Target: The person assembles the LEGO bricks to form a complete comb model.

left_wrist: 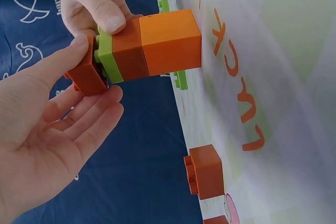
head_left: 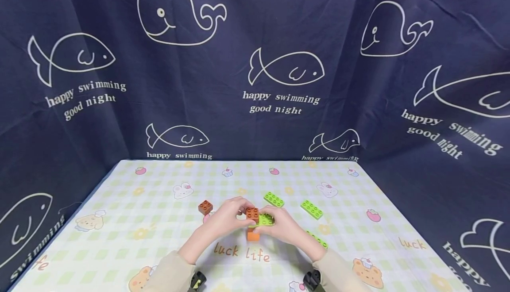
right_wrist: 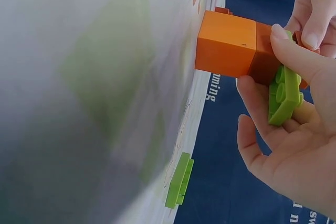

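A stack stands on the table, with an orange brick [left_wrist: 172,43] at the bottom and a reddish-brown brick [left_wrist: 128,51] above it. Across these lies a light green flat brick [right_wrist: 286,98], jutting out toward the right. My left hand [head_left: 227,217] pinches another reddish-brown brick [left_wrist: 86,74] between thumb and fingers. That brick sits slightly tilted over the green studs, with a thin gap showing in the left wrist view. From the other side, my right hand [head_left: 283,225] grips the green flat brick and the stack's upper part, thumb and fingers on opposite sides.
A loose reddish-brown brick [head_left: 205,206] lies left of the hands. Several green flat bricks are spread to the right: one behind the stack [head_left: 273,199], one farther right [head_left: 311,209], and one by the right forearm [head_left: 317,239]. A patterned cloth [head_left: 159,256] covers the table; dark curtains hang around it.
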Motion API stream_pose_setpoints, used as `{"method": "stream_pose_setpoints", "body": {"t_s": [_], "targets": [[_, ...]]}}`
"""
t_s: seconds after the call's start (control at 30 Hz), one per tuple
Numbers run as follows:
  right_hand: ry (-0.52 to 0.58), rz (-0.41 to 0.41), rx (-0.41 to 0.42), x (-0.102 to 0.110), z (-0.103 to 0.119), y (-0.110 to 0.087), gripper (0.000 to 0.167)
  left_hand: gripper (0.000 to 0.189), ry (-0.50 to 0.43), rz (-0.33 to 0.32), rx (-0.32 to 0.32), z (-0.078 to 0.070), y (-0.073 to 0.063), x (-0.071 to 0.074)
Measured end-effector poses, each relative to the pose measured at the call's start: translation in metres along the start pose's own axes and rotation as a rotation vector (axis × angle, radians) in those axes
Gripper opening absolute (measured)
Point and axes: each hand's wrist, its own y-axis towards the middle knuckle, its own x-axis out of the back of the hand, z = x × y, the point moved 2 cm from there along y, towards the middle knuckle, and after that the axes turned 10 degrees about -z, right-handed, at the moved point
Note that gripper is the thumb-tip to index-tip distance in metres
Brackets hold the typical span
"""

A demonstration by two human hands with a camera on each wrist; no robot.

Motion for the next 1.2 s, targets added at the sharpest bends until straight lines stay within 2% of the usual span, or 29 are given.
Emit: {"method": "stream_pose_setpoints", "body": {"t_s": [0.17, 0.4, 0.47, 0.63, 0.7, 1.2], "targets": [[-0.01, -0.013, -0.009, 0.0001, -0.0001, -0.0004, 0.047, 0.03, 0.004, 0.002, -0.005, -0.0001, 0.0002, -0.0006], [0.01, -0.035, -0.036, 0.0006, -0.0002, -0.0002, 0.076, 0.032, 0.021, 0.014, -0.009, -0.0006, 0.0007, -0.0015], [0.017, -0.038, -0.038, 0.0006, -0.0002, -0.0003, 0.071, 0.031, 0.016, 0.016, -0.012, -0.0007, 0.0009, -0.002], [0.011, -0.031, -0.034, 0.0, 0.0005, -0.0001, 0.042, 0.03, 0.014, 0.022, -0.018, -0.0008, 0.0011, -0.0031], [0.009, -0.028, -0.039, -0.0003, 0.0007, -0.0001, 0.038, 0.03, 0.02, 0.024, -0.018, -0.0007, 0.0013, -0.0034], [0.005, -0.037, -0.052, 0.0008, 0.0016, 0.0, 0.039, 0.026, -0.006, 0.038, -0.01, -0.0012, 0.0041, -0.004]]}}
